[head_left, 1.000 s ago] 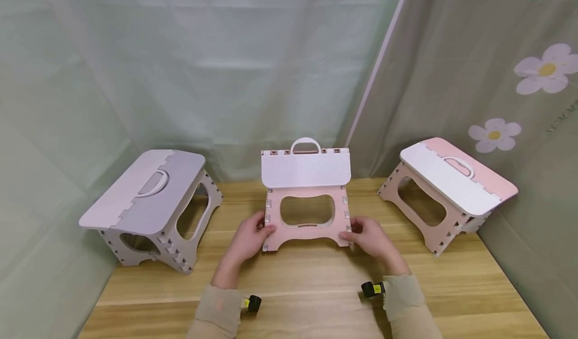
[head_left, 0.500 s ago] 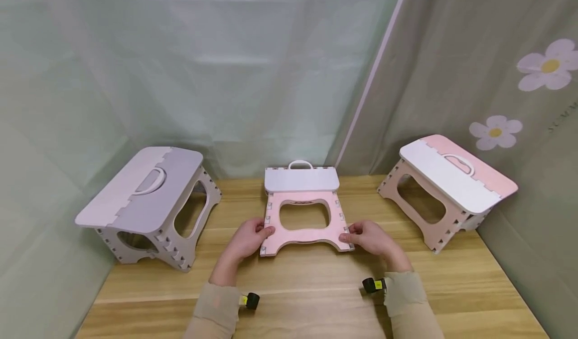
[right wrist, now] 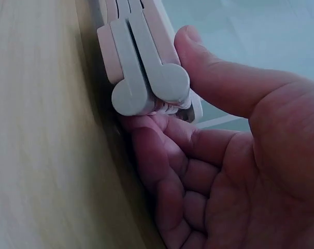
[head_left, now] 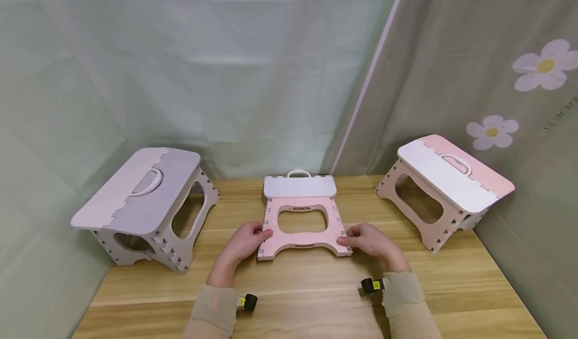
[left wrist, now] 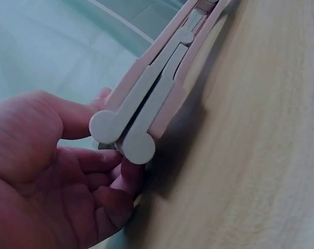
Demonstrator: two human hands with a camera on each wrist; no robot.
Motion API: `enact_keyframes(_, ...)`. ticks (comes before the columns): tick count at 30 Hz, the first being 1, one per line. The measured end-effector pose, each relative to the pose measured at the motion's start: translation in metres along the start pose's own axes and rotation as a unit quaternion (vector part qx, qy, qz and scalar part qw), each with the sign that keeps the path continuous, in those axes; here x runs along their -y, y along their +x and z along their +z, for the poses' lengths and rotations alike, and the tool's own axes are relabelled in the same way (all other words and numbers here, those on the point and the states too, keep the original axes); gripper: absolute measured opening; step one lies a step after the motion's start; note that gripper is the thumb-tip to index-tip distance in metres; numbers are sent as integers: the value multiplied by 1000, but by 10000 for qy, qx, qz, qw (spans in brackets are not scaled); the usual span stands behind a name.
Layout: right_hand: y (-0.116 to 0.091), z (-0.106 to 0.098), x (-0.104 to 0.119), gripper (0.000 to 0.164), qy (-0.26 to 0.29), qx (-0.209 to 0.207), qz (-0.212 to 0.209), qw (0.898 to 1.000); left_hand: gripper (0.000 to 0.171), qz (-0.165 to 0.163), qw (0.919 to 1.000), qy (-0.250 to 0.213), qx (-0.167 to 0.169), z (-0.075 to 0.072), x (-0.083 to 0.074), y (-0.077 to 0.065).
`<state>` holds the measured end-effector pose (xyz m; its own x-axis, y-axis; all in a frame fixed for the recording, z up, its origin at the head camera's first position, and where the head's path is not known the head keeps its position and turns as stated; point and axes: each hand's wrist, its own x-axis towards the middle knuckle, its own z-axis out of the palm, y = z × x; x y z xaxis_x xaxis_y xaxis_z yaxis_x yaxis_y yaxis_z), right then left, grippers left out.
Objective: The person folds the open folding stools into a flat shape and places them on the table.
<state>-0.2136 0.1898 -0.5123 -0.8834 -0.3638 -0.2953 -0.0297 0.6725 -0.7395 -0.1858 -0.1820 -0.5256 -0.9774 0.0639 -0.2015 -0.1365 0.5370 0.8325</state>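
Thumbs on top, fingers underneath, it's a pinch at each side: the left hand (head_left: 245,241) and right hand (head_left: 371,240) hold the near corners of a folded pink-and-white stool (head_left: 303,239). That stool lies nearly flat in the middle of the wooden table (head_left: 311,304), near edge just above the wood, white handle (head_left: 299,171) pointing towards the curtain (head_left: 253,78). And flanking it, well apart, 2 more, both unfolded and upright: a grey stool (head_left: 140,214) on the left, a second pink-and-white stool (head_left: 444,173) on the right!
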Motion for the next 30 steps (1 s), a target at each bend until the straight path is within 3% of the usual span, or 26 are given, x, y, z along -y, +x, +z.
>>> enact_keyframes(6,-2,-2,-2,37,201,10,152,9997,33,-64,9985,548,60,-5,1,-3)
enact_keyframes(14,-1,-1,-3,37,3,-140,271,9995,57,-78,9995,298,-107,-4,0,0)
enact_keyframes(30,1,0,-5,44,384,-392,388,9977,58,-233,9995,228,-3,-4,-4,-1)
